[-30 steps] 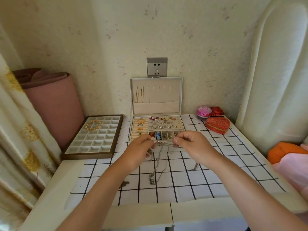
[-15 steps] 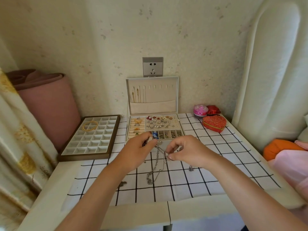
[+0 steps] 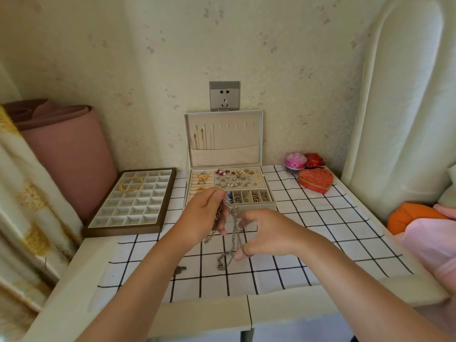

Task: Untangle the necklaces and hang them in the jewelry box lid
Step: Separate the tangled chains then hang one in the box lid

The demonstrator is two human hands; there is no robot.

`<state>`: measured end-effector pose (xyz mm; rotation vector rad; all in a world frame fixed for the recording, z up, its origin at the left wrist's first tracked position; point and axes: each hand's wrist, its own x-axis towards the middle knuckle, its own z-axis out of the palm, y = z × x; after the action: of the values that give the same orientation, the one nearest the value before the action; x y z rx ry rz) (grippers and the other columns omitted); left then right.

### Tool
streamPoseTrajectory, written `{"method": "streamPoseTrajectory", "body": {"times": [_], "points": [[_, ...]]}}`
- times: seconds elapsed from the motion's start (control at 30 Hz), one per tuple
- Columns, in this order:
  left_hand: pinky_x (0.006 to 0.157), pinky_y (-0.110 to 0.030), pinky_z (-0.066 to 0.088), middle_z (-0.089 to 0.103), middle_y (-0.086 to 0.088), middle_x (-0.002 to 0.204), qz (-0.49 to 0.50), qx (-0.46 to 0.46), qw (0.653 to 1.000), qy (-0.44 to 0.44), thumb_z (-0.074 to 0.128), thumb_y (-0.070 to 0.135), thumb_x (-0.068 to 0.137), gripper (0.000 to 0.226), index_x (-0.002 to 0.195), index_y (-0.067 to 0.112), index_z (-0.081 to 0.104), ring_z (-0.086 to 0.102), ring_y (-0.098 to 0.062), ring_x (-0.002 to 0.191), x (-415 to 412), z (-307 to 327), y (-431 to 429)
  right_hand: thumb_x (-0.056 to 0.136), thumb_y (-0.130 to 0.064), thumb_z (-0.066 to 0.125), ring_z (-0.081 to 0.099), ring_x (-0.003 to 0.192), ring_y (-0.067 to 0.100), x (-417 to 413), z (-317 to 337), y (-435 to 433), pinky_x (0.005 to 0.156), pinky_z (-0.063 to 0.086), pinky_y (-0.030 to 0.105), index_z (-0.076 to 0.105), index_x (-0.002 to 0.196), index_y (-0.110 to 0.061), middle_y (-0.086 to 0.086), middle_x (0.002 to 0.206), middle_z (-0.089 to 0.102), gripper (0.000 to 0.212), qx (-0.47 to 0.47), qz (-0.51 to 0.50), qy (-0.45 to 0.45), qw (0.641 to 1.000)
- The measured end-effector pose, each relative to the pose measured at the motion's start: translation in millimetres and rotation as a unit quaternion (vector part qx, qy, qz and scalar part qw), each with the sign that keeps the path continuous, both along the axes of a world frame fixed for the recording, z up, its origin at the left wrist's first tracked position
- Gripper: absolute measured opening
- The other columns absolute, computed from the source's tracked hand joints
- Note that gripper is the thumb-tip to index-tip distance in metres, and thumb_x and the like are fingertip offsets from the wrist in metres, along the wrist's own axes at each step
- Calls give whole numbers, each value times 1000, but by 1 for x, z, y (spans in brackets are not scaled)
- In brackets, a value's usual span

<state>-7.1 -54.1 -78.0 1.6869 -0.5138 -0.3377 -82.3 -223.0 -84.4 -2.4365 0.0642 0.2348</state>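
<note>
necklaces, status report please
Left hand grips silver necklaces up top, right hand holds strands lower. Knotted, not yet hung. Jewelry box lid open, right hooks free, path unblocked.

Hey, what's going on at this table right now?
A person is untangling a bunch of silver necklaces above the checked cloth. The left hand grips the top of the chains, and the right hand pinches a strand lower down. Behind them the jewelry box lid stands open with a few gold chains hung at its left. The silver ones are not yet hung.

Speckled cream wall (image 3: 283,58), grey socket (image 3: 224,96), patterned curtain (image 3: 22,206).
</note>
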Motion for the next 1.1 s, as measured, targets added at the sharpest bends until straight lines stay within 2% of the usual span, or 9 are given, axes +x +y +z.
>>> {"method": "streamPoseTrajectory", "body": {"times": [0.1,0.17,0.33,0.5,0.77,0.9,0.93,1.0,1.1], "points": [[53,-33,54,57,-6,66,10,-28,999,17,37,20,108,30,93,5,58,52,-20,51,-2,3,-2,56,-48,93,56,104,-5,2,-2,6,94,45,23,59,98,-53,-22,110,60,54,47,28,-21,998],[52,-33,53,55,-8,67,32,-45,998,20,36,21,108,31,92,4,57,53,-21,52,-3,5,-2,58,-45,93,56,100,-11,3,-3,8,91,45,19,62,93,-55,-23,107,62,48,66,31,-25,997],[51,-34,55,56,-15,66,44,-71,996,12,35,22,108,35,88,3,56,56,-21,49,-8,16,0,66,-42,90,59,85,-9,3,-11,17,79,41,19,77,83,-35,-19,99,72,23,79,55,40,995],[47,-31,54,60,-7,71,86,-52,995,-21,33,21,108,37,81,9,55,59,-15,54,-9,16,4,59,-49,90,67,82,13,0,-11,16,72,51,31,72,79,-22,-4,86,72,38,-7,34,65,997],[41,-23,35,48,4,57,275,-202,938,59,34,19,103,33,72,18,46,44,-14,51,18,26,34,56,-56,90,58,87,4,-13,-15,2,75,51,27,68,98,-34,-18,93,60,52,-131,8,82,988],[63,-37,54,34,3,52,197,-276,930,142,31,22,107,41,67,18,42,45,-16,45,23,22,43,56,-57,89,59,90,4,-14,-16,-5,81,53,28,70,94,-33,-17,94,64,48,-131,-16,73,989],[59,-35,54,29,4,54,158,-275,932,175,30,26,108,42,68,18,40,38,-14,42,22,21,43,57,-57,89,59,91,4,-14,-16,-7,81,52,28,70,95,-34,-17,94,63,48,-134,-19,71,988],[43,-26,36,24,4,57,108,-190,956,195,31,26,107,40,69,19,38,24,-12,40,17,19,40,58,-56,89,58,94,6,-13,-14,-13,81,51,28,68,101,-36,-19,96,58,51,-144,-24,69,987],[41,-22,28,37,2,58,79,92,991,50,37,22,101,32,71,16,48,29,-11,43,7,17,31,60,-55,89,57,92,5,-13,-12,-19,75,46,25,68,106,-38,-22,91,54,53,-155,-31,55,986]]}}
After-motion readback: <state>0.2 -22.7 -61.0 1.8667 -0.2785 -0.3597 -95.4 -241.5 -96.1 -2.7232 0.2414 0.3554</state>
